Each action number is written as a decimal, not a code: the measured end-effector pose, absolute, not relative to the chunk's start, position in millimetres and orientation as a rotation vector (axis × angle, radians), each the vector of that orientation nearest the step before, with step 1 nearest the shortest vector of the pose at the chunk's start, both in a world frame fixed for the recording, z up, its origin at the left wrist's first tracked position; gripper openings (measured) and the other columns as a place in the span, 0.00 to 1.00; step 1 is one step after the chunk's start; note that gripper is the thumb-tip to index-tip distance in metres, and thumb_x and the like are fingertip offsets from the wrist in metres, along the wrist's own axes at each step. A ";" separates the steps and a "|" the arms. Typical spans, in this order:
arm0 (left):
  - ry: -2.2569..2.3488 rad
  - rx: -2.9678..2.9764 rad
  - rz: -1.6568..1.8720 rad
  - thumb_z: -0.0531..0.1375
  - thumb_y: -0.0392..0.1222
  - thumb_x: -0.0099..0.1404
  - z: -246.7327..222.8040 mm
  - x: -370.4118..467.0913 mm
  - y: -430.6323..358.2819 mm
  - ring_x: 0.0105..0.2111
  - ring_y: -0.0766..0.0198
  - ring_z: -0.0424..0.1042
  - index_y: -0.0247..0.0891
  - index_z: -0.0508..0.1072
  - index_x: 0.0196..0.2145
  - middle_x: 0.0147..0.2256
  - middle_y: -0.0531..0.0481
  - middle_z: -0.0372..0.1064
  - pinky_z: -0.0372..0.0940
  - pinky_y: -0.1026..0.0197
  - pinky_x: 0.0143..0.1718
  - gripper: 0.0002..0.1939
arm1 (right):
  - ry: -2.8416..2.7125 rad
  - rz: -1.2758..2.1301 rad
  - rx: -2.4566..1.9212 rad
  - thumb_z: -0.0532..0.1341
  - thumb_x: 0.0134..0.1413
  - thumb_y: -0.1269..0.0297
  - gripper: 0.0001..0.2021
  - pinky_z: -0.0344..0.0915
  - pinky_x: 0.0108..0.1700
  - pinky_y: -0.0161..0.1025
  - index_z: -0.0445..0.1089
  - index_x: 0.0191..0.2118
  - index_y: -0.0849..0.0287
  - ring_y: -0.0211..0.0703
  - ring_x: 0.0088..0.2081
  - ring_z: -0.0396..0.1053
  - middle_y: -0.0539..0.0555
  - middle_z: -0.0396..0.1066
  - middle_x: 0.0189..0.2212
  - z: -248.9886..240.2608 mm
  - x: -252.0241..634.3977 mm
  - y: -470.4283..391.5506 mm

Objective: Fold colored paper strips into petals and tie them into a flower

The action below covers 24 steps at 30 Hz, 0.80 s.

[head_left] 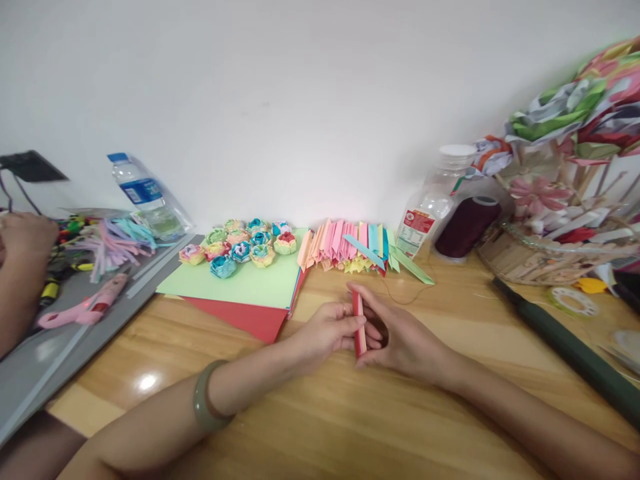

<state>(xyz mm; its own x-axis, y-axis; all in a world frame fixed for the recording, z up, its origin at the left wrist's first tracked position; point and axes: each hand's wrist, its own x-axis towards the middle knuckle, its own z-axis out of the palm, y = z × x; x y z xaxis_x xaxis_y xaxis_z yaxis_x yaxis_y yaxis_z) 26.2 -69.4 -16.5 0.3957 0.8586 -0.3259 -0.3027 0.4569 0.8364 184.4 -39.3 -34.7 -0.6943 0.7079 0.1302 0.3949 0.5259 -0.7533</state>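
Note:
Between my two hands is a thin stack of folded paper strips (pixel 358 313), red on the outside with paler pink layers, held upright on edge above the table. My left hand (pixel 327 328) pinches its left side between thumb and fingers. On the other side, my right hand (pixel 400 330) grips the stack by its two ends, thumb at the near end and a finger at the far end. Beyond both hands lies a row of folded paper strips (pixel 340 243) in orange, pink, blue and yellow. Several small folded paper flowers (pixel 241 251) rest on a green paper sheet (pixel 240 288).
At left, another person's hand (pixel 30 237) is over a grey mat (pixel 107 327) with a pink glue gun (pixel 90 307) and a water bottle (pixel 145 197). At right stand a clear bottle (pixel 430 200), dark thread spool (pixel 467 227), flower basket (pixel 530 260) and dark green rod (pixel 565 347).

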 end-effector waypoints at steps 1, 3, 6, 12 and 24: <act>0.854 0.772 0.833 0.64 0.44 0.48 -17.8 26.0 -69.4 0.28 0.64 0.69 0.29 0.70 0.29 0.27 0.45 0.69 0.63 0.62 0.32 0.15 | -2.355 0.994 -0.909 0.67 0.36 0.62 0.48 0.63 0.44 0.43 0.40 0.62 0.58 0.48 0.44 0.65 0.58 0.64 0.46 -34.5 184.2 -39.3; 0.850 0.777 0.829 0.64 0.45 0.49 -19.9 25.6 -69.2 0.28 0.64 0.69 0.29 0.70 0.29 0.27 0.45 0.69 0.63 0.61 0.33 0.15 | -2.365 0.983 -0.910 0.67 0.36 0.62 0.48 0.62 0.45 0.43 0.40 0.62 0.58 0.48 0.44 0.65 0.58 0.64 0.46 -34.4 183.9 -39.4; 0.840 0.787 0.825 0.64 0.46 0.49 -20.8 25.4 -69.1 0.28 0.65 0.69 0.29 0.70 0.30 0.27 0.45 0.69 0.63 0.62 0.32 0.15 | -2.361 0.985 -0.909 0.67 0.36 0.61 0.48 0.62 0.45 0.43 0.40 0.62 0.56 0.48 0.45 0.65 0.58 0.63 0.48 -35.1 184.0 -39.3; 0.839 0.805 0.835 0.64 0.47 0.47 -19.1 26.0 -69.2 0.27 0.66 0.68 0.29 0.70 0.28 0.26 0.46 0.68 0.62 0.64 0.28 0.17 | -2.366 0.979 -0.934 0.67 0.36 0.61 0.48 0.61 0.46 0.41 0.40 0.61 0.55 0.47 0.47 0.64 0.58 0.62 0.50 -36.7 184.9 -38.5; 0.879 0.759 0.815 0.64 0.45 0.48 -14.3 26.3 -68.1 0.26 0.66 0.69 0.29 0.70 0.29 0.26 0.46 0.69 0.63 0.64 0.30 0.16 | -2.356 0.967 -0.958 0.67 0.36 0.59 0.47 0.61 0.47 0.43 0.40 0.61 0.55 0.49 0.47 0.64 0.59 0.62 0.50 -34.2 183.7 -39.1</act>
